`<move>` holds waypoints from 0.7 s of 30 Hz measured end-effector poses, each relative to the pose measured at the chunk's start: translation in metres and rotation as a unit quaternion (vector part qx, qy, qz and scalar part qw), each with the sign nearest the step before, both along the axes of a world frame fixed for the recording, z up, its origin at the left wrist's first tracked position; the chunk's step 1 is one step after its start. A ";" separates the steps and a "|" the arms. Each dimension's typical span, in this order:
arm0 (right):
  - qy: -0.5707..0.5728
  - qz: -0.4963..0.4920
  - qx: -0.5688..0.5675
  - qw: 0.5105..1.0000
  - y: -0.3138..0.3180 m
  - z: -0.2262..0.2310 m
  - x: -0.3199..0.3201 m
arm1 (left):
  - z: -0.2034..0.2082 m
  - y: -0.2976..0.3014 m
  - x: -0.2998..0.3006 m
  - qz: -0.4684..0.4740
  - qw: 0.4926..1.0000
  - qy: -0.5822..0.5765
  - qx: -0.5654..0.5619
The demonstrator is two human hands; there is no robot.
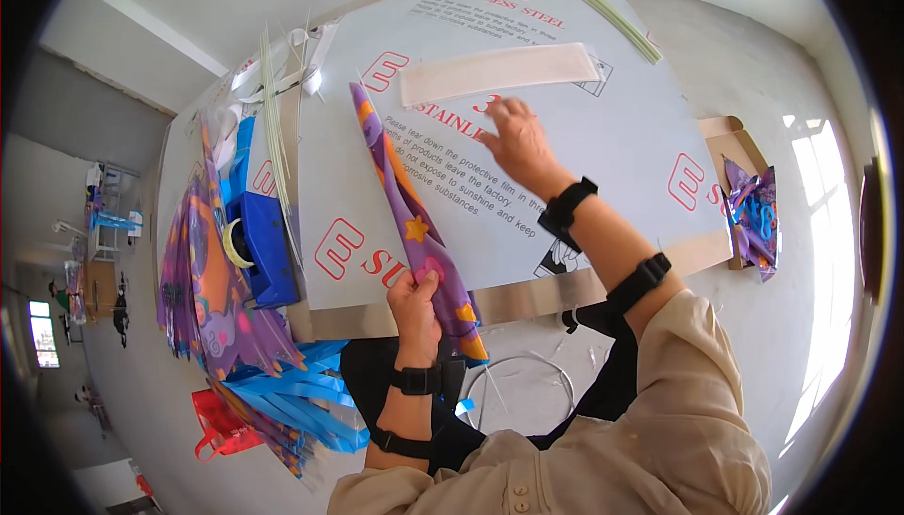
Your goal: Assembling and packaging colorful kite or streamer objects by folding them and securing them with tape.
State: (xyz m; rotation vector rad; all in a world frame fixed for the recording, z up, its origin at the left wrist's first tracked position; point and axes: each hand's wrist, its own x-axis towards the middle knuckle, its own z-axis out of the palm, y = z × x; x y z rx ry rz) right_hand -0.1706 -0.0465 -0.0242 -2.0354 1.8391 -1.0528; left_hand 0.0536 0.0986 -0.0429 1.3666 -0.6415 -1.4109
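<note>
My left hand [414, 313] grips a long, narrow roll of purple patterned fabric [411, 197] near its lower end, thumb on top. Orange stars and pink shapes are printed on it. The roll slants across the near left part of the table, its pointed tip toward the far side and its wide end over the near edge. My right hand [523, 143] is raised over the middle of the table, holding nothing, with its fingers apart and slightly bent. Just beyond its fingertips a long, flat clear plastic sleeve [499, 74] lies on the table.
Film-covered metal sheeting tops the table [603, 195]. At left stand a blue tape dispenser [271, 247], thin pale rods [273, 110] and hanging purple fabric pieces [212, 298] above blue strips [301, 393]. More rods [603, 8] lie far right. An open cardboard box [723, 129] holds purple packages.
</note>
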 end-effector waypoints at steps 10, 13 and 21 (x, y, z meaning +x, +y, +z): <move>0.258 0.021 0.153 0.954 -0.109 -0.033 -0.050 | -0.004 0.002 -0.001 -0.016 1.000 -0.004 -0.017; 0.111 -0.025 0.024 0.993 -0.108 -0.050 -0.047 | -0.004 0.002 0.000 -0.018 1.000 -0.011 -0.019; -0.328 -0.107 0.105 0.933 -0.116 -0.041 -0.073 | -0.001 0.006 -0.001 -0.064 0.997 -0.012 -0.046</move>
